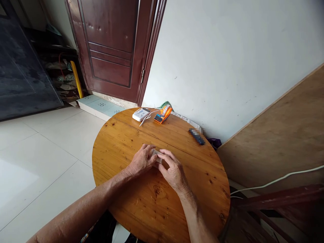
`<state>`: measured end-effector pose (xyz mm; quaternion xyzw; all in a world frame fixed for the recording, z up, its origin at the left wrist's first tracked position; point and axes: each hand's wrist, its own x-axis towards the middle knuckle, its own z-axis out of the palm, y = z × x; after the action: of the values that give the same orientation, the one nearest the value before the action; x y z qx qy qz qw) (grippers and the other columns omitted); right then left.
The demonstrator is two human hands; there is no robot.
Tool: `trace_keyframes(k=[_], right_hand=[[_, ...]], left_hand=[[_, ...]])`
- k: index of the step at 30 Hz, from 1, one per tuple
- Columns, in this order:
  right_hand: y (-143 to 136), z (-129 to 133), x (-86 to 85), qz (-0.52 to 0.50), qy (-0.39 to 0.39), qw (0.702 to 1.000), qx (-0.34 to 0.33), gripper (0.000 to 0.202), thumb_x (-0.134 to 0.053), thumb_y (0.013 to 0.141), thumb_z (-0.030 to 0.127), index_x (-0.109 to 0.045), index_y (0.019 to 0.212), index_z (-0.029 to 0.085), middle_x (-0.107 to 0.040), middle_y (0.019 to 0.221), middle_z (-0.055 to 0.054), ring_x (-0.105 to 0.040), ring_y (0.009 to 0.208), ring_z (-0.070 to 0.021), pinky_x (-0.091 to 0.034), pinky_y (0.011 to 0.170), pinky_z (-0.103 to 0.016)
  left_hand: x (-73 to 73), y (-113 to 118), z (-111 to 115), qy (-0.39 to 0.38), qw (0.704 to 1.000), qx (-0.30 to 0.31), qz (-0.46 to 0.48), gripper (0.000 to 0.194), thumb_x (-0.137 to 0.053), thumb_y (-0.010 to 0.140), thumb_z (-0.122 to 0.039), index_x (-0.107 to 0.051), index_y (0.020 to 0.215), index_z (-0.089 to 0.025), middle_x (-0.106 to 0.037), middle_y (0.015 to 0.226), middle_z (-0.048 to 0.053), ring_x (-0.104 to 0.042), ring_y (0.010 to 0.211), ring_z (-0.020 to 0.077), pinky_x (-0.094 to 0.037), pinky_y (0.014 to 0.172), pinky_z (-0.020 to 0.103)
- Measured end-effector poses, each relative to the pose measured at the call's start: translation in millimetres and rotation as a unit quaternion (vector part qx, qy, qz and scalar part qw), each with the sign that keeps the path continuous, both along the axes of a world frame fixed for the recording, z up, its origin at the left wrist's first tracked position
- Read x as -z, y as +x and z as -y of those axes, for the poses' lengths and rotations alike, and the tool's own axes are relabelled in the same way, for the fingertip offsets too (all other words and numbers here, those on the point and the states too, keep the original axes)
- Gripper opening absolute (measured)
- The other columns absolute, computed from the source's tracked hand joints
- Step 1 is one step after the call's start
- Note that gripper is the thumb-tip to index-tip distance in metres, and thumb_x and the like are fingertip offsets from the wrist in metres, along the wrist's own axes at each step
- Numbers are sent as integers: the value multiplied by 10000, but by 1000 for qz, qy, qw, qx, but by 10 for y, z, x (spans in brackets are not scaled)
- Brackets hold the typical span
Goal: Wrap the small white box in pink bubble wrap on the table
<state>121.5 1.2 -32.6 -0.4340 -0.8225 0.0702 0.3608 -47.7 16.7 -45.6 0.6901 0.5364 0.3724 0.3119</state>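
A small, pale, box-shaped object (158, 158) is held low over the middle of the round wooden table. My left hand (143, 158) grips its left side, with the thumb along the near edge and the fingers bent over the far part. From the right, the bent fingers and thumb of my right hand (173, 168) close on its other end. Fingers cover much of the object, so I cannot tell exactly what it is or whether it touches the tabletop.
On the far side of the round table (121, 141) lie a white box with a cord (140, 114) and an orange tape dispenser (163, 114). A dark, blurred-out long object (196, 136) is near the right rim. Behind stand a white wall (215, 60) and a dark red door (111, 44).
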Motion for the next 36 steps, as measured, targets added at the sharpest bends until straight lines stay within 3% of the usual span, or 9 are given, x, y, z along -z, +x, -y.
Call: trace_keyframes(k=[6,10,14,20,24,29,32,36], right_hand=[[-20,35,-22,67,31,997,12,322,-573,806,119,-641,1095,243,-617,1243,-106,-585,1127,-283,-490,969,-437],[7,33,-34,16,26,999,18,266,-655,806,280,-585,1054,216,-586,1286,-145,-556,1192,-305,-455,999,-463],[60,5,-54,-49,29,998,40,274,-614,835,349,-544,1063,215,-580,1277,-150,-547,1202,-296,-452,983,-466],[105,-33,-55,-122,1,990,73,293,-572,858,375,-555,1102,214,-591,1274,-138,-555,1182,-282,-481,914,-440],[126,-73,-29,-178,-40,977,115,253,-546,867,404,-610,1009,205,-678,1109,-107,-639,980,-234,-509,795,-362],[177,-143,36,-177,-118,962,169,281,-541,850,450,-674,839,202,-693,746,-26,-614,669,-177,-474,611,-277],[200,-221,87,-163,-147,963,158,271,-535,841,439,-684,815,215,-718,769,-26,-642,706,-193,-492,666,-301],[159,-429,112,-157,-177,961,140,204,-590,803,409,-691,866,243,-728,756,-17,-662,717,-204,-494,655,-307]], left_hand=[[-3,-13,11,2,1000,10,5,382,-490,887,-266,-580,1235,-138,-598,1151,115,-612,956,205,-488,914,350],[-29,-39,17,-11,1000,11,14,405,-497,868,-259,-577,1243,-129,-589,1145,117,-611,931,201,-492,903,350],[-75,-92,30,-14,998,16,62,422,-468,900,-357,-580,1244,-140,-587,1176,114,-606,958,197,-493,888,329],[13,-168,-43,-36,988,-58,135,394,-440,890,-339,-622,1175,-135,-634,1016,69,-591,777,152,-498,689,264],[75,-169,-94,-40,986,-89,133,319,-513,811,-238,-666,1072,-138,-624,852,26,-553,683,126,-475,628,234],[0,-129,-49,34,995,-35,83,284,-568,806,-279,-688,1029,-152,-627,949,51,-577,737,134,-500,702,260],[-40,-90,-15,73,995,15,71,320,-560,826,-278,-663,1106,-163,-639,1119,84,-609,899,175,-509,812,298],[-61,-56,8,70,996,39,37,307,-547,838,-243,-658,1119,-189,-668,1107,77,-596,1017,212,-476,931,352]])
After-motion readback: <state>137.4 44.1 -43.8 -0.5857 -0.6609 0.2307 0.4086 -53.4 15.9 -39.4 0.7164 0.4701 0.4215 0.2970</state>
